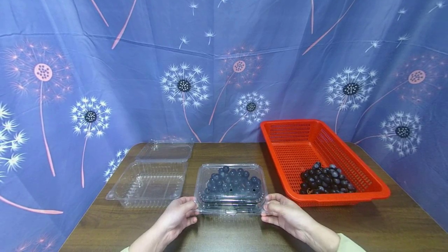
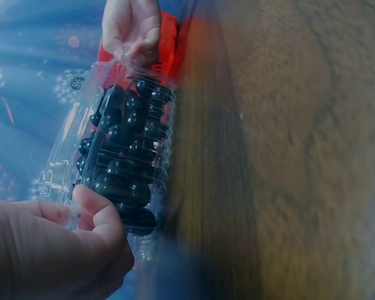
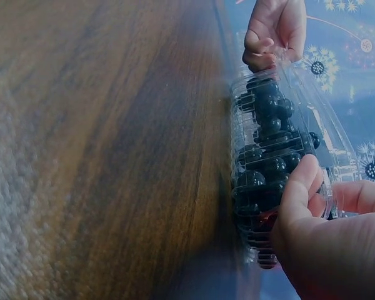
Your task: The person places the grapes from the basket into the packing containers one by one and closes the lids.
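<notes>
Clear lidded box (image 1: 229, 208) holding grapes (image 1: 231, 181) is pinched by my left grip (image 1: 179, 214) and right grip (image 1: 285, 215); the open box (image 1: 148, 199) at frame left is unfilled.

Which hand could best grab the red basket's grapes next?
Probably the right hand: it is nearer the red basket, and the grapes lie at the basket's near end. The left hand is across the clear box. Both hands grip that box, so the right must let go first.
</notes>
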A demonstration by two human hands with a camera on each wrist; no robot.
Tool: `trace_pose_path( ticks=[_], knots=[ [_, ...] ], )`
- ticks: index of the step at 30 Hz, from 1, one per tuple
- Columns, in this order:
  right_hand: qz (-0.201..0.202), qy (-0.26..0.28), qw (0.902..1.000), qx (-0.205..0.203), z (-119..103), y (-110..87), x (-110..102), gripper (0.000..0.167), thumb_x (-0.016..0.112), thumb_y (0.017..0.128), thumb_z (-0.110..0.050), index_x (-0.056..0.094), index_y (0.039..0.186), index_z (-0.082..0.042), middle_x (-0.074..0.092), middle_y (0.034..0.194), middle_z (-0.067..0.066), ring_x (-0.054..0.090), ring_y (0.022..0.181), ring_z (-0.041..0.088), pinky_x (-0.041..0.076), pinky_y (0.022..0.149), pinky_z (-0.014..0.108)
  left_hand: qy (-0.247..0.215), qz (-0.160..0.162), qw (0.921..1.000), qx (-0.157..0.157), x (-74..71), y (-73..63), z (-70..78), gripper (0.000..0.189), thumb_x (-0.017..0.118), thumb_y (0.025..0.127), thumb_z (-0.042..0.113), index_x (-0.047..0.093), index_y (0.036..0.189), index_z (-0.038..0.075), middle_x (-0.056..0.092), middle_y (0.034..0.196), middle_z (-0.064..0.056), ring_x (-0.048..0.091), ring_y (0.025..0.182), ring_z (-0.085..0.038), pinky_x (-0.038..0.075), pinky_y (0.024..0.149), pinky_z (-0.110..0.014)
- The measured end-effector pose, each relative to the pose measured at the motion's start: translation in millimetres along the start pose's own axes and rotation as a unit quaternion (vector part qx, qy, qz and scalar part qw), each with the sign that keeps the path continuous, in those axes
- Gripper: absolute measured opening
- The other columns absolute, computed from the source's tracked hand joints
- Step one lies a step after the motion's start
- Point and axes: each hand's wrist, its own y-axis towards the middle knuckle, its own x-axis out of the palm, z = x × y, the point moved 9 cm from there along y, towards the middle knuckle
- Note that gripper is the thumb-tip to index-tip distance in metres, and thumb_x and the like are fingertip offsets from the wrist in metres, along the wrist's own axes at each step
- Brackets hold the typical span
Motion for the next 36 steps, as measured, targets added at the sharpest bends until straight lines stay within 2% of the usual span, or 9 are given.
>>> trace_pose_path(
  ticks=[5,10,19,27,36],
  knots=[
    [0.007,0.0,1.0,0.0,1.3,1.0,-1.1,0.026,0.052,0.085,0.001,0.038,0.106,-0.007,0.055,0.083,0.0,0.058,0.081,0.013,0.054,0.081,0.032,0.033,-0.006,0.9992,0.023,-0.3,0.7,1.9,0.03,0.05,0.084,0.001,0.04,0.109,-0.012,0.051,0.085,-0.004,0.056,0.077,-0.012,0.05,0.067,-0.02],
    [0.01,0.005,0.9999,0.0,2.6,1.6,-2.0,0.031,0.053,0.085,0.002,0.035,0.11,-0.005,0.056,0.081,-0.003,0.058,0.081,0.012,0.054,0.082,0.033,0.046,0.0,0.9982,0.039,-0.8,0.7,3.7,0.037,0.051,0.081,0.001,0.039,0.112,-0.017,0.054,0.082,-0.004,0.058,0.074,-0.011,0.051,0.065,-0.019],
    [0.021,0.001,0.9998,-0.004,-0.6,0.2,-4.3,0.037,0.056,0.085,0.004,0.036,0.114,-0.002,0.056,0.089,0.001,0.063,0.082,0.015,0.055,0.083,0.035,0.054,0.022,0.9972,0.046,-2.1,0.9,4.2,0.036,0.055,0.08,0.001,0.043,0.111,-0.014,0.059,0.078,-0.002,0.059,0.068,-0.009,0.048,0.057,-0.016],
    [0.028,-0.005,0.9996,-0.004,-2.9,-0.1,-5.5,0.037,0.059,0.084,0.004,0.038,0.115,-0.001,0.056,0.089,0.002,0.065,0.082,0.017,0.055,0.083,0.036,0.054,0.045,0.9961,0.053,-2.2,0.9,5.4,0.031,0.055,0.08,-0.002,0.046,0.108,-0.012,0.059,0.074,-0.002,0.057,0.064,-0.008,0.045,0.052,-0.015],
    [0.033,-0.001,0.9995,-0.001,-3.9,0.0,-8.8,0.036,0.058,0.084,0.004,0.038,0.113,-0.004,0.057,0.088,0.0,0.063,0.082,0.016,0.054,0.085,0.036,0.044,0.052,0.9962,0.054,0.5,0.1,6.3,0.031,0.057,0.081,-0.002,0.046,0.108,-0.012,0.058,0.077,-0.002,0.057,0.064,-0.009,0.045,0.052,-0.015]
  ],
)
